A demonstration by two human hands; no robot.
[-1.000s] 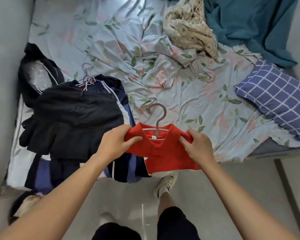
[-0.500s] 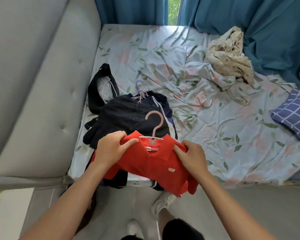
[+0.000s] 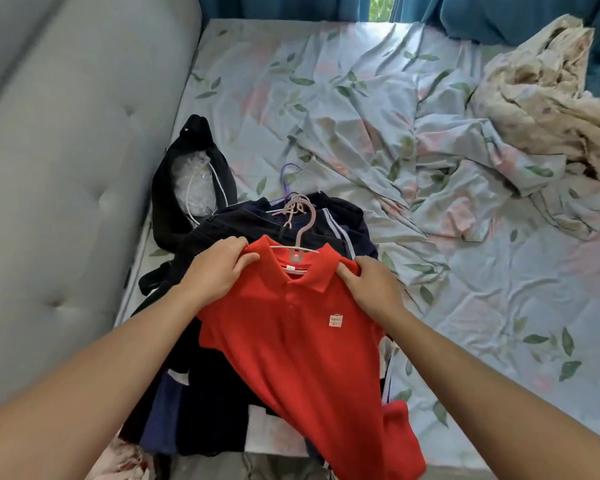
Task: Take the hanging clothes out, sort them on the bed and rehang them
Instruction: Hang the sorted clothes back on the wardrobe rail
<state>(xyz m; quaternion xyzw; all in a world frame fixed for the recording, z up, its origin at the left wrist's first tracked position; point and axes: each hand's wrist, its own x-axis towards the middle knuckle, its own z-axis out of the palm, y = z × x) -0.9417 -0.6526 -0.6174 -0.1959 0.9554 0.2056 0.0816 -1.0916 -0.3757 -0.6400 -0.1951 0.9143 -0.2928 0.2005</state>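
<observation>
Left hand (image 3: 219, 268): fingers curled, gripping red polo shirt (image 3: 302, 344) at one shoulder.
Right hand (image 3: 371, 285): pinching the other shoulder.
Shirt: frame centre, on pink hanger (image 3: 300, 233), hem past the bed's near edge.
Dark clothes pile (image 3: 257, 237): under it, lower centre, touching.
Bed sheet (image 3: 499, 306): bare stretch right of pile.
Padded headboard (image 3: 66, 168): left edge.
Crumpled cream cloth (image 3: 548, 98): upper right.
</observation>
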